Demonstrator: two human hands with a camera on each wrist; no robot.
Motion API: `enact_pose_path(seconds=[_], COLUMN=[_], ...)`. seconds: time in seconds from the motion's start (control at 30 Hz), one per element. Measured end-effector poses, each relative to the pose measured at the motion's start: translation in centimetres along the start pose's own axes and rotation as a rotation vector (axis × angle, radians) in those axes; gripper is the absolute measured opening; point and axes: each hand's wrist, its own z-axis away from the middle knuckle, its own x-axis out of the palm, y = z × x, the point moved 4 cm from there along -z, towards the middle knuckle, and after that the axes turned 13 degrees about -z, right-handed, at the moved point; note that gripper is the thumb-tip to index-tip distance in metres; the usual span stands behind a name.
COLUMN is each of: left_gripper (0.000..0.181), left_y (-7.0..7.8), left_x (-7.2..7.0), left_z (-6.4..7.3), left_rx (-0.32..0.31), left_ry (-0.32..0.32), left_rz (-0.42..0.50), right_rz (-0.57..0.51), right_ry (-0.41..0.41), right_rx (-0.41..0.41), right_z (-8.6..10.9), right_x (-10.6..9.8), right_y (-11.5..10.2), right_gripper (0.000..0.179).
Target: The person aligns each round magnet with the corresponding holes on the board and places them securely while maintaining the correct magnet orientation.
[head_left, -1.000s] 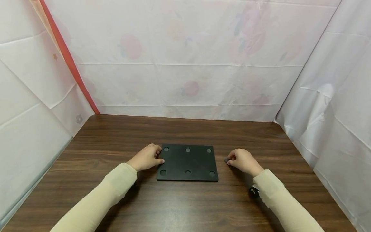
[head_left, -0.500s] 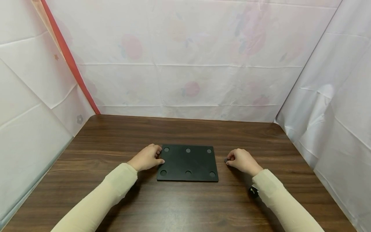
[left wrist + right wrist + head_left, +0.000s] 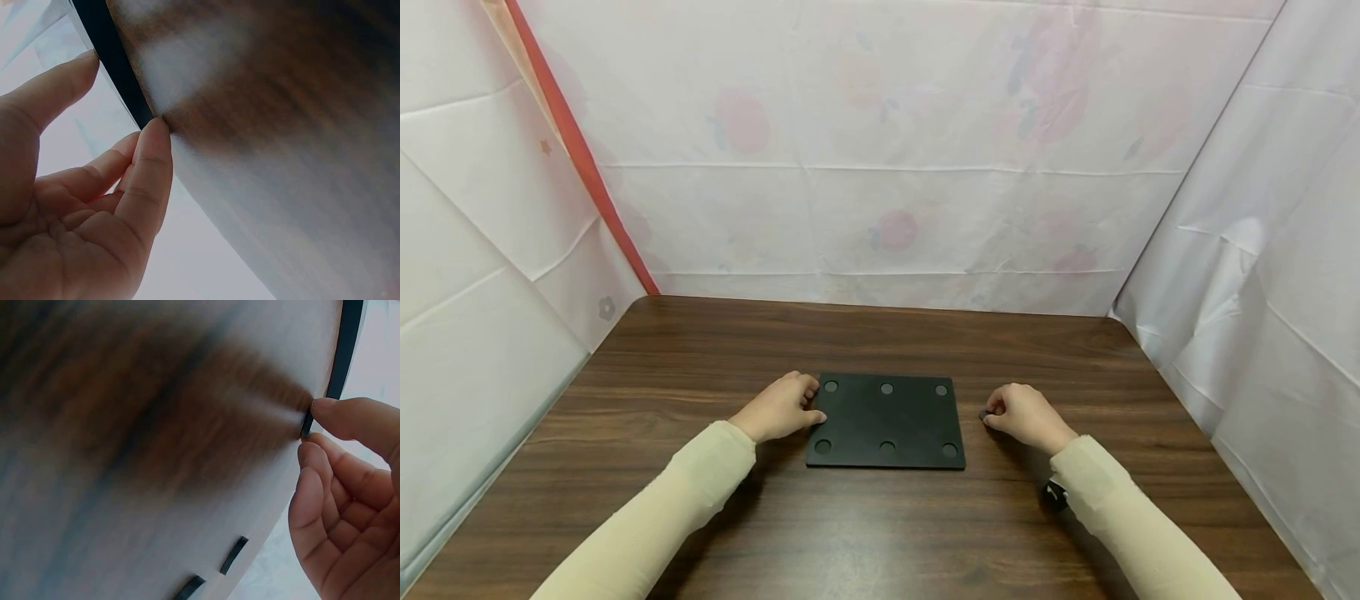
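Note:
A flat black board [image 3: 887, 419] with several round recesses lies on the table. My left hand [image 3: 780, 407] is at its left edge, the thumb overlapping the rim and the fingertips against the side. The left wrist view has the board [image 3: 115, 56] nearly edge-on, with thumb and fingertips touching it. To the right of the board, my right hand [image 3: 1026, 413] pinches a small dark disc [image 3: 983, 414] between thumb and finger. In the right wrist view this disc [image 3: 307, 424] stands out from the fingertips, seen edge-on.
Two more small dark pieces show on the table in the right wrist view, one piece [image 3: 234, 555] close to the other piece [image 3: 189, 589]. The brown wooden table [image 3: 880, 533] is bordered at the back and sides by white curtains [image 3: 865, 150].
My right hand, with the disc, has shifted very slightly left toward the board. The left hand and the board stay in place.

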Motion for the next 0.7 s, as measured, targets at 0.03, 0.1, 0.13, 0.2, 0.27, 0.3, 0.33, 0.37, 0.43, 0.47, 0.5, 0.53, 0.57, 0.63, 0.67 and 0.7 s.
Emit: enact_pose_path(seconds=[0.03, 0.1, 0.13, 0.2, 0.27, 0.3, 0.33, 0.37, 0.43, 0.47, 0.5, 0.53, 0.57, 0.63, 0.67, 0.7], left_gripper=[0.054, 0.054, 0.054, 0.053, 0.053, 0.053, 0.053, 0.053, 0.054, 0.054, 0.054, 0.054, 0.054, 0.054, 0.054, 0.054], left_y=[0.0, 0.0, 0.0, 0.0, 0.0, 0.0, -0.1, -0.1, -0.1, -0.1, -0.1, -0.1, -0.1, -0.1, -0.1, -0.1], left_x=[0.0, 0.0, 0.0, 0.1, 0.1, 0.1, 0.1, 0.1, 0.1, 0.1, 0.1, 0.1, 0.1, 0.1, 0.1, 0.1], left_z=[0.0, 0.0, 0.0, -0.1, -0.1, -0.1, -0.1, -0.1, -0.1, -0.1, -0.1, -0.1, -0.1, -0.1, -0.1, -0.1], left_rx=[-0.001, 0.001, 0.004, 0.006, 0.007, 0.007, 0.007, 0.006, 0.008, 0.007, 0.006, 0.006, 0.007, 0.006, 0.006, 0.006], left_ry=[0.000, 0.002, 0.003, 0.005, 0.006, 0.006, 0.006, 0.006, 0.005, 0.005, 0.005, 0.005, 0.004, 0.003, 0.003, 0.003], left_rz=[0.000, 0.000, -0.002, -0.002, -0.001, -0.001, -0.003, -0.003, -0.006, -0.007, -0.006, -0.007, -0.006, -0.007, -0.006, -0.007], right_rz=[0.002, 0.001, -0.002, -0.007, -0.013, -0.016, -0.024, -0.029, -0.045, -0.052, -0.058, -0.063, -0.068, -0.071, -0.075, -0.080], right_ry=[-0.001, -0.001, 0.000, 0.002, 0.003, 0.001, 0.001, -0.002, -0.008, -0.010, -0.013, -0.014, -0.016, -0.015, -0.016, -0.016], right_rx=[-0.004, -0.015, -0.019, -0.039, -0.060, -0.071, -0.076, -0.084, -0.094, -0.099, -0.105, -0.112, -0.118, -0.130, -0.133, -0.136], right_z=[0.0, 0.0, 0.0, 0.0, 0.0, 0.0, 0.0, 0.0, 0.0, 0.0, 0.0, -0.1, -0.1, -0.1, -0.2, -0.2], right_x=[0.0, 0.0, 0.0, -0.1, -0.2, -0.3, -0.3, -0.4, -0.4, -0.5, -0.4, -0.5, -0.4, -0.4, -0.4, -0.3], right_y=[0.0, -0.2, -0.3, -0.6, -1.1, -1.4, -1.7, -2.0, -2.6, -2.8, -3.1, -3.3, -3.6, -4.1, -4.3, -4.6], right_gripper=[0.013, 0.012, 0.012, 0.011, 0.010, 0.009, 0.009, 0.008, 0.007, 0.007, 0.006, 0.006, 0.006, 0.008, 0.008, 0.009])
